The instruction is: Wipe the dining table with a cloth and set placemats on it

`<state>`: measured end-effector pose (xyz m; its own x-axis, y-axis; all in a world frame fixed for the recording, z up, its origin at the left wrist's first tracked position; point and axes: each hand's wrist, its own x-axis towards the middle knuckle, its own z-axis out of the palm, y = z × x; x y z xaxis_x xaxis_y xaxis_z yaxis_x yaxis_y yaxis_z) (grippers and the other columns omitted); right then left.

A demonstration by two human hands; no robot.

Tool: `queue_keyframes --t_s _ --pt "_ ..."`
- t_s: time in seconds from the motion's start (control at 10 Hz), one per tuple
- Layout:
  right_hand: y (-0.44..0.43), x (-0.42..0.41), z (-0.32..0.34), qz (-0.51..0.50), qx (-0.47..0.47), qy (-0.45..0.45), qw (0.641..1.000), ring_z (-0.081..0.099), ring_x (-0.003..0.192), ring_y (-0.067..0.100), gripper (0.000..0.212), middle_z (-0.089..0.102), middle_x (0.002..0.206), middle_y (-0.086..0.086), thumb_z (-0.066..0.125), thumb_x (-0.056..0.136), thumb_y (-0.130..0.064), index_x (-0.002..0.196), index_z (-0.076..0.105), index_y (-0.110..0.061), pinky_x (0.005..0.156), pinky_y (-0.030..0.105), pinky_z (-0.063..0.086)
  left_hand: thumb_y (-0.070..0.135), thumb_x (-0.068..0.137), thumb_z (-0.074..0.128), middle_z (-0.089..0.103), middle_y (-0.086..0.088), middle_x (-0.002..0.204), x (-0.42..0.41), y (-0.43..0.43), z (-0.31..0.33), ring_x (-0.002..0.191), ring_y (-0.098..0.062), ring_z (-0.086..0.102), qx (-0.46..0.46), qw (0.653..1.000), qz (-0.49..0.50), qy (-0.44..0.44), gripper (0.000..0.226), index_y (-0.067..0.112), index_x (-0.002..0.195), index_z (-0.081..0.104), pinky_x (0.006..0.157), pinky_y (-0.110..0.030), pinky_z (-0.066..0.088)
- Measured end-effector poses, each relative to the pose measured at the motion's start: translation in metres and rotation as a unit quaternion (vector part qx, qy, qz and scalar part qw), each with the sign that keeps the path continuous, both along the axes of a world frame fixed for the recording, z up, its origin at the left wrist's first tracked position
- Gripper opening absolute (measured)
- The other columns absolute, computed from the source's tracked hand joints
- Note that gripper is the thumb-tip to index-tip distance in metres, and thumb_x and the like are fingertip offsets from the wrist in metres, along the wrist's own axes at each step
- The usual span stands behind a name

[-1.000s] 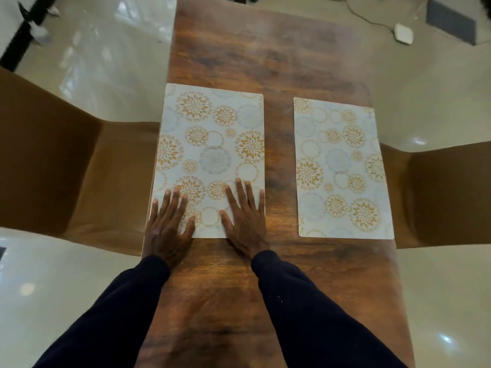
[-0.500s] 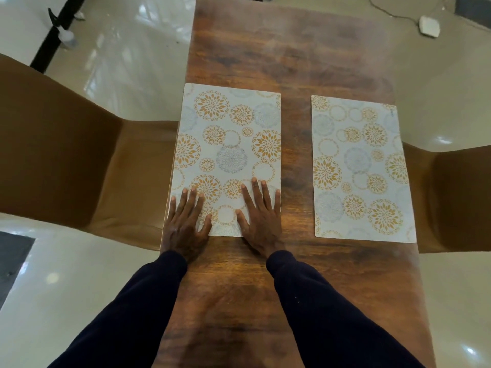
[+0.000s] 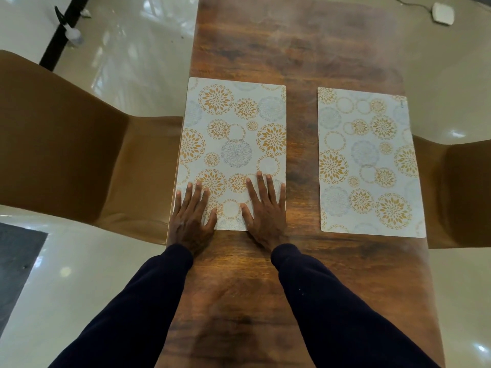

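Observation:
Two white placemats with orange and grey flower circles lie on the dark wooden dining table point(image 3: 300, 46). The left placemat point(image 3: 233, 139) sits along the table's left edge. My left hand point(image 3: 192, 216) rests flat on its near left corner, fingers spread. My right hand point(image 3: 263, 211) lies flat on its near right corner, fingers apart. The right placemat point(image 3: 368, 160) lies by the table's right edge, untouched. No cloth is in view.
A brown chair point(image 3: 66, 144) stands tucked at the table's left side and another brown chair point(image 3: 462, 192) at the right. On the glossy floor lie a white device with a cable point(image 3: 442, 13) at far right and a black pole point(image 3: 62, 30) at far left.
Both hands stay pressed flat on the left placemat's near end. The view has shifted, so table and mats now appear further right in the frame.

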<state>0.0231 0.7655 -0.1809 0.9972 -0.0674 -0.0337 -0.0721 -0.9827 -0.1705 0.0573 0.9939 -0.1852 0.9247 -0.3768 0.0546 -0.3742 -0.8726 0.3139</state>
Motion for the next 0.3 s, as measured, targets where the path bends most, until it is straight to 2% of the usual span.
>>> queue_keyframes --t_s 0.2,0.3 --pt "-0.001 -0.002 0.011 0.015 0.005 0.027 1.000 -0.003 0.163 0.031 0.070 0.001 0.176 0.011 0.026 0.108 -0.054 0.169 0.013 -0.022 0.128 0.064 0.003 0.037 0.108 0.043 0.022 -0.014 0.173 -0.004 0.002 0.006 0.163 -0.030 0.012 -0.025 0.999 0.012 -0.017 0.062 0.006 0.161 0.037 0.130 -0.058 0.018" --pt "0.002 -0.007 0.022 0.017 0.040 0.007 0.999 0.003 0.163 0.031 0.069 0.007 0.176 0.011 0.024 0.108 -0.053 0.168 0.016 -0.020 0.129 0.062 0.003 0.038 0.108 0.042 0.023 -0.015 0.173 -0.008 0.000 0.010 0.162 -0.033 0.015 -0.038 0.998 0.031 -0.041 0.064 0.006 0.162 0.035 0.129 -0.059 0.018"
